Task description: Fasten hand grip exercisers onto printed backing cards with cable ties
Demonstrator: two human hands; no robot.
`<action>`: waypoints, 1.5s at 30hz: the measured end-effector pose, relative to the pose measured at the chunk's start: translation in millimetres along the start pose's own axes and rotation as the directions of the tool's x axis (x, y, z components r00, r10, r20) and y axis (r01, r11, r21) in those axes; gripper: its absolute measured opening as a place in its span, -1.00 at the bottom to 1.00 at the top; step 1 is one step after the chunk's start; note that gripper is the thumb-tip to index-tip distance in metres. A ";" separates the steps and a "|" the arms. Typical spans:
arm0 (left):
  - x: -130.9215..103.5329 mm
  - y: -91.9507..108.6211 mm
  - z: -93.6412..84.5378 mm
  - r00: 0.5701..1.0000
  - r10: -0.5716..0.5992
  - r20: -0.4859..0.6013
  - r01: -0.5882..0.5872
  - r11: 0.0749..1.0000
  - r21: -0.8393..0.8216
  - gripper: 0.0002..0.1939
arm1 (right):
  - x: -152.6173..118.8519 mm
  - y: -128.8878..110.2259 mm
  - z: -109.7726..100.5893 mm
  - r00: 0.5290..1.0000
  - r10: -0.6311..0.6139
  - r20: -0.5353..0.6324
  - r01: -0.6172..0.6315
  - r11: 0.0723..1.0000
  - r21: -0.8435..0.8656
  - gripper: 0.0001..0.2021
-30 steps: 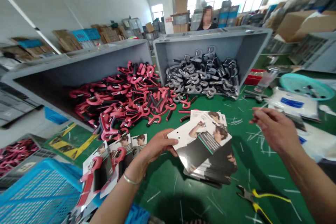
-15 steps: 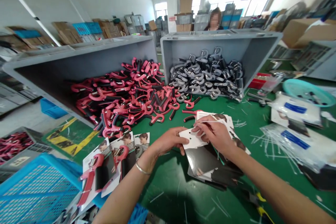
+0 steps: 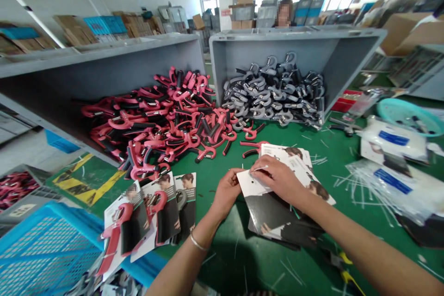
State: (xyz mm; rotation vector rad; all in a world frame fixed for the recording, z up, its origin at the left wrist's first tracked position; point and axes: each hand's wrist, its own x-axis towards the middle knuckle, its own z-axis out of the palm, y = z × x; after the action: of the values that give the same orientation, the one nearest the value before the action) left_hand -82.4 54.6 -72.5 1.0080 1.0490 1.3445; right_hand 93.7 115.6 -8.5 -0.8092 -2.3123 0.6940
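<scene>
A printed card [image 3: 267,208] with a white top lies over a stack of similar cards in front of me. My left hand [image 3: 229,189] is closed at the card's upper left corner, its fingertips partly behind the edge. With bent fingers pressed together, my right hand [image 3: 275,176] pinches a thin white tie at the card's top. More cards [image 3: 303,166] lie behind and right of that hand. Mounted cards with red hand grips [image 3: 121,226] and one with a grey grip [image 3: 181,198] stand to the left.
Grey bins hold red grips [image 3: 180,120] and grey grips [image 3: 267,88]. A blue basket [image 3: 45,249] stands at lower left. Yellow-handled pliers [image 3: 347,273], loose ties [image 3: 369,189], plastic bags [image 3: 395,143] and a turquoise bowl [image 3: 411,115] are rightward. A person [image 3: 284,11] is behind the bins.
My left hand has drawn back from over the card to its left corner. My right hand has shifted slightly left, and the view has moved a little.
</scene>
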 end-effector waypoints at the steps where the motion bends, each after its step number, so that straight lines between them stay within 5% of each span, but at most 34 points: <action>1: 0.5 -2.0 2.0 1.000 0.006 -0.016 -0.006 1.000 0.016 -0.73 | 0.0 -0.5 -0.9 1.000 0.009 0.003 -0.009 1.000 0.017 -0.90; 6: -20.6 -7.4 -8.8 1.000 0.026 0.008 -0.027 0.991 0.135 -0.88 | -4.4 -4.8 -9.4 0.987 0.157 -0.032 -0.149 0.973 0.175 -0.90; 10: -56.3 -0.2 -24.0 0.982 -0.017 0.188 -0.031 0.968 0.248 -0.84 | -5.6 -4.4 -9.7 0.988 0.153 -0.005 -0.150 0.977 0.154 -0.90; 12: -63.1 4.7 -22.6 0.987 0.011 0.158 -0.055 0.959 0.280 -0.83 | -4.5 -3.5 -8.0 0.989 0.149 0.000 -0.147 0.981 0.128 -0.89; 17: -34.8 0.7 2.9 0.981 0.181 -0.063 -0.156 0.943 0.294 -0.90 | -2.0 -4.8 -4.7 0.989 0.143 -0.024 -0.141 0.986 0.085 -0.87; 22: -7.7 -13.6 19.8 0.986 0.145 -0.080 -0.127 0.973 0.190 -0.88 | -2.2 -9.2 -3.3 0.993 0.111 -0.037 -0.112 0.994 -0.010 -0.93; 29: -22.2 -6.8 12.3 0.981 0.176 -0.082 -0.156 0.966 0.208 -0.81 | -5.8 -5.1 -4.9 0.997 -0.043 0.060 0.045 0.998 -0.041 -0.75; 37: -12.8 -9.6 18.3 0.992 0.085 -0.095 -0.071 0.988 0.134 -0.91 | -9.4 -8.5 -8.8 0.997 -0.036 0.075 0.039 0.999 -0.034 -0.78; 42: -17.5 -3.2 22.3 0.984 0.051 -0.172 -0.048 0.999 0.020 -0.62 | -9.4 -8.4 -8.7 0.995 -0.020 0.096 0.022 1.000 -0.017 -0.88; 45: -22.6 4.1 16.5 0.992 0.016 -0.126 -0.028 0.995 -0.094 -0.40 | -8.0 -5.5 -8.5 0.993 -0.047 0.106 0.048 0.999 -0.004 -0.96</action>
State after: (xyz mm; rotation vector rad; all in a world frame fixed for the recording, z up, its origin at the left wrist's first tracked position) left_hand -66.6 32.6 -64.5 0.8757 1.0579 1.4773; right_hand 102.5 108.7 -2.0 -0.7338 -2.4222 0.7246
